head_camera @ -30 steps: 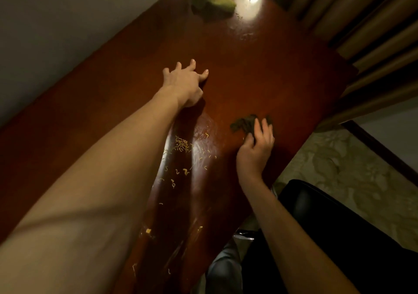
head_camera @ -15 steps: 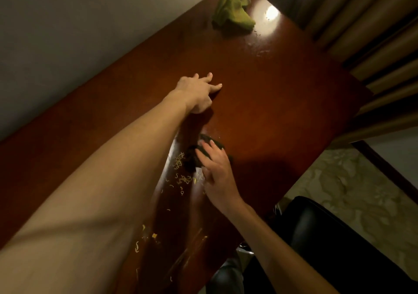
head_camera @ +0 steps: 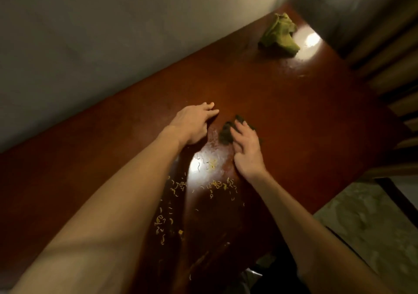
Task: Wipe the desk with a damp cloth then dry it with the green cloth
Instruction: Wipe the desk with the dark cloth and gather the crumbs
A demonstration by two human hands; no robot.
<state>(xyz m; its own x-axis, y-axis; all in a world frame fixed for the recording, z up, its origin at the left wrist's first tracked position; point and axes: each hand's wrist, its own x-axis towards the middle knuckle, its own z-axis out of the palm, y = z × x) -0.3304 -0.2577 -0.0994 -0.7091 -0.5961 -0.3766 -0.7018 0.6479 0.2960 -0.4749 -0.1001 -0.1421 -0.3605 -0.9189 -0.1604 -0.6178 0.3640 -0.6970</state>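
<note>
As the right hand [head_camera: 247, 151] presses a crumpled, half-hidden cloth [head_camera: 226, 133] flat-fingered onto the glossy desk [head_camera: 294, 112], the left hand [head_camera: 194, 124] lies flat, holding nothing.

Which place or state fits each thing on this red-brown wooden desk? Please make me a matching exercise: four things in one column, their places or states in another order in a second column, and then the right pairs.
Things
1. crumpled light green cloth
2. small dark damp cloth
3. scattered pale yellow crumbs
4. left hand

Places or states
A. pressed under the fingers of the right hand
B. flat on the bare red-brown desk, holding nothing
C. at the far end of the desk, untouched
D. spread on the desk, mostly nearer the person than both hands

Pairs: 1-C, 2-A, 3-D, 4-B.
</note>
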